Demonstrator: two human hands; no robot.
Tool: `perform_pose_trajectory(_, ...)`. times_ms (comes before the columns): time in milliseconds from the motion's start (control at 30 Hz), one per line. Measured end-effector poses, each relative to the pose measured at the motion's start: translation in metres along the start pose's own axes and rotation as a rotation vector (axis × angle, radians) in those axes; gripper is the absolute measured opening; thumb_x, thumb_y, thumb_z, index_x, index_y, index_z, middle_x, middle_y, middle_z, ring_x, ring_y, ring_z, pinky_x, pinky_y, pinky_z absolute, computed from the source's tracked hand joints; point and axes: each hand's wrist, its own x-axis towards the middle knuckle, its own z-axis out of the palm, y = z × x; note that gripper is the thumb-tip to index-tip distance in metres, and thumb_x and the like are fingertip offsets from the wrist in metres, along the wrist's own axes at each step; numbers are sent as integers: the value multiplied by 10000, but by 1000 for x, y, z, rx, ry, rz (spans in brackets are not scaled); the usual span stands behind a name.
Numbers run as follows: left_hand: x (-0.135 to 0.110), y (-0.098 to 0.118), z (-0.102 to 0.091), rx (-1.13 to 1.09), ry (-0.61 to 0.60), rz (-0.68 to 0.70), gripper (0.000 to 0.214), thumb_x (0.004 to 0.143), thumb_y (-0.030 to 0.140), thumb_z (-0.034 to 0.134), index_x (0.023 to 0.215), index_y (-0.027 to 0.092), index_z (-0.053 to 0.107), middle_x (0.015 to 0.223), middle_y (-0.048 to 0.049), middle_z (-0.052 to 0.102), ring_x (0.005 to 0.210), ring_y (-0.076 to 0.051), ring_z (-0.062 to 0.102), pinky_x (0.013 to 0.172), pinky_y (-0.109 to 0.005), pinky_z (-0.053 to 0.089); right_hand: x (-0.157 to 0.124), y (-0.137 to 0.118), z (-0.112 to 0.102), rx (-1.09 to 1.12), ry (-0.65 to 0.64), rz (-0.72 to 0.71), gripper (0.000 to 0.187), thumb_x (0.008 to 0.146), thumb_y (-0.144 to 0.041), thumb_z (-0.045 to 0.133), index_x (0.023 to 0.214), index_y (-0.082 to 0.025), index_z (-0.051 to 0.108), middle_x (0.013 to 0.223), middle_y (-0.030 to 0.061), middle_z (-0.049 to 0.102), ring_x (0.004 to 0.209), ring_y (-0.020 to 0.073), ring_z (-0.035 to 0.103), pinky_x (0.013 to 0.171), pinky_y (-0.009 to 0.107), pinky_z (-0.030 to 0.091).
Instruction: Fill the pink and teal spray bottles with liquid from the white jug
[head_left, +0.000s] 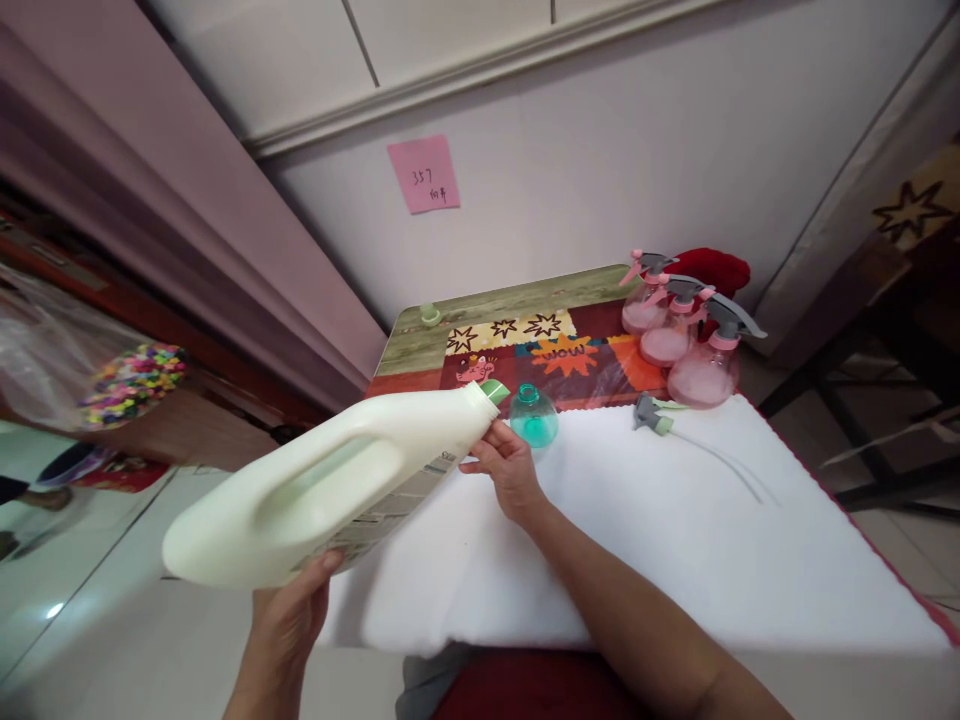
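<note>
A large pale detergent jug [330,490] lies tilted in the air, its green spout pointing right. My left hand [300,590] supports its underside near the base, thumb on the label side. Close below the neck, my right hand [511,468] grips the jug with its fingers partly hidden. Just right of the spout stands an uncapped green spray bottle [534,418], upright on the table with green tint inside. No stream shows between spout and bottle. Farther right, a grey and green spray head [654,416] with its thin tube lies on the white cloth.
Several pink spray bottles [705,372] with grey triggers stand at the back right, before a red object [705,275]. A small green cap [430,315] sits at the table's back left corner. White cloth [600,560] covers the front. A dark stool [870,400] stands right.
</note>
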Motion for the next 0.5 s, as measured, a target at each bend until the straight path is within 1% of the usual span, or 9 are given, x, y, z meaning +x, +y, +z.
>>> perform_pose_trajectory(167,4,7,7,19,-23,3,858,438,272,951,1250,267,677,1181,-50,763,1300,-355,594,1128,-521,472,2,-2,0,21,25,23,355,715,-409,851,1008,-245,735,1046,7,742,863,171,713,648,284,657)
perform_pose_trajectory(367,13,9,5,48,-47,-20,856,453,281,949,1263,265,672,1176,-55,766,1286,-354,609,1117,-504,483,2,-3,-1,44,29,27,415,712,-426,851,1069,-253,733,1047,11,743,870,178,711,659,293,656)
perform_pose_trajectory(500,19,9,5,78,-44,11,843,446,268,955,1243,252,681,1155,-62,771,1237,-360,641,1067,-496,530,4,-2,-2,62,45,41,418,693,-418,865,1050,-243,739,1005,7,739,829,159,698,657,275,648)
